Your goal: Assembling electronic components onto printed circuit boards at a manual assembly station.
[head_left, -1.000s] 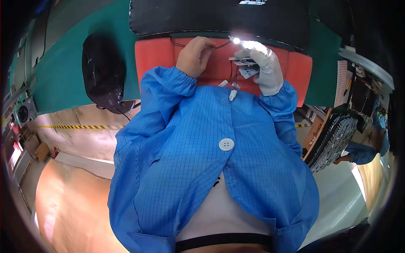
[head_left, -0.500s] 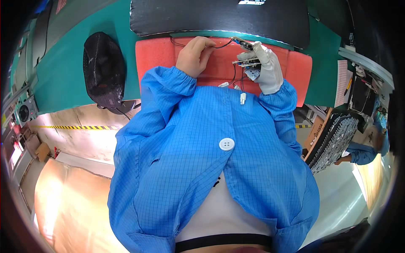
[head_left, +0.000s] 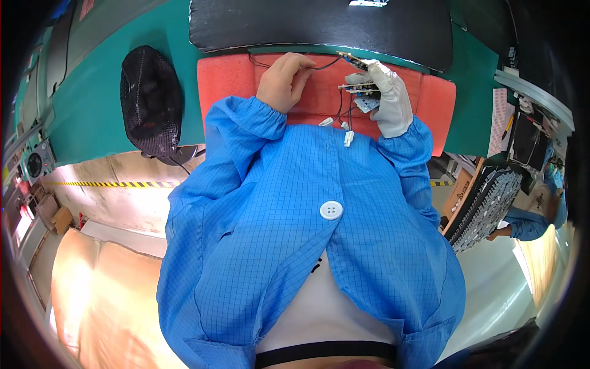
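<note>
Keep gloved right hand (head_left: 388, 98) clamped on small circuit boards (head_left: 362, 92), bare left hand (head_left: 284, 81) pinched on black wire (head_left: 322, 65), w/ gentle slack over red pad (head_left: 233, 80).
</note>
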Motion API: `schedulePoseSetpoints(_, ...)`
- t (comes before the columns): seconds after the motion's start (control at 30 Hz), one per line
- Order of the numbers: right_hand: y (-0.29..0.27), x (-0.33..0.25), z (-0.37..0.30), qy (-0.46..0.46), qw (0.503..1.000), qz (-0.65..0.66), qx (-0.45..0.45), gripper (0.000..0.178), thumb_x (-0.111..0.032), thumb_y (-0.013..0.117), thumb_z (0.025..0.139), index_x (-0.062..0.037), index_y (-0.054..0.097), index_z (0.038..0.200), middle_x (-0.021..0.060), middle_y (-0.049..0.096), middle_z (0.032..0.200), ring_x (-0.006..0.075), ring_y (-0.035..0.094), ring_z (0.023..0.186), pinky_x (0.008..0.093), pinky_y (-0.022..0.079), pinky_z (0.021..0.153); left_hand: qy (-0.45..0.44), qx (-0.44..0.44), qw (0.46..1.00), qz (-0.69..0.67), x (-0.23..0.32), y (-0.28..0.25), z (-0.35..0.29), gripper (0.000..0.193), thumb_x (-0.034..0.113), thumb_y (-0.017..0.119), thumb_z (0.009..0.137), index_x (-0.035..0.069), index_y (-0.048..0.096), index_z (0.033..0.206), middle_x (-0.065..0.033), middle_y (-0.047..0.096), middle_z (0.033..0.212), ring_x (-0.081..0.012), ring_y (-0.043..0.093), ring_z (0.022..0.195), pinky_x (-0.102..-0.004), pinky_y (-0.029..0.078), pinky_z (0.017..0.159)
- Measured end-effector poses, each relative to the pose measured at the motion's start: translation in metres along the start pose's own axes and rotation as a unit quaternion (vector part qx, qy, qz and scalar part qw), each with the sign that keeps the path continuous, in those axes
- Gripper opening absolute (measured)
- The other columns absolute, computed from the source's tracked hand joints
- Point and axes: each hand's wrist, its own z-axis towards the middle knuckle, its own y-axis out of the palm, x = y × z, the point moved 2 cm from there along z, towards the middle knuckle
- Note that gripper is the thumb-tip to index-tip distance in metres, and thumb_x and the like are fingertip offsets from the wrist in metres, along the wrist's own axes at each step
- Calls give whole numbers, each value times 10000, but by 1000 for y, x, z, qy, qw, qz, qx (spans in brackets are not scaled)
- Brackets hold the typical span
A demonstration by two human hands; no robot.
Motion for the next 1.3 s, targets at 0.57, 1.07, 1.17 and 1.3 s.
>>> schedulePoseSetpoints(0.57, -1, 1, 1, -17, 1000, -7, -16, 546, -495, 441, 916, -16, 555, 1153, 124, 662, 944, 138, 611, 744, 243, 476, 542, -29, -4, 1000, -9, -4, 1, -2, 148, 6, 618, 804, 37, 591, 945, -113, 600, 899, -279, 602, 801, -318, 501, 674)
schedulePoseSetpoints(1.07, 2, -2, 0, -12, 1000, -3, -15, 547, -493, 423, 923, -15, 554, 1154, 130, 662, 956, 144, 617, 759, 241, 476, 538, -37, -25, 999, 10, -2, 0, -3, 141, -5, 586, 854, 5, 577, 994, -112, 622, 925, -204, 623, 859, -284, 498, 759)
schedulePoseSetpoints(1.17, -1, 4, 3, -24, 999, -27, -10, 550, -492, 427, 920, -15, 550, 1164, 129, 662, 957, 137, 613, 749, 239, 474, 540, -52, -27, 998, 0, -2, 0, -3, 146, -8, 589, 851, 5, 576, 996, -111, 622, 924, -202, 622, 859, -283, 498, 758)
schedulePoseSetpoints(1.3, 1, 0, 1, -22, 1000, -2, -17, 555, -496, 427, 919, -13, 549, 1163, 131, 661, 956, 138, 611, 741, 239, 472, 540, -51, -26, 998, 1, -3, 1, -3, 144, -4, 586, 854, 6, 576, 997, -109, 620, 922, -198, 622, 856, -280, 498, 757)
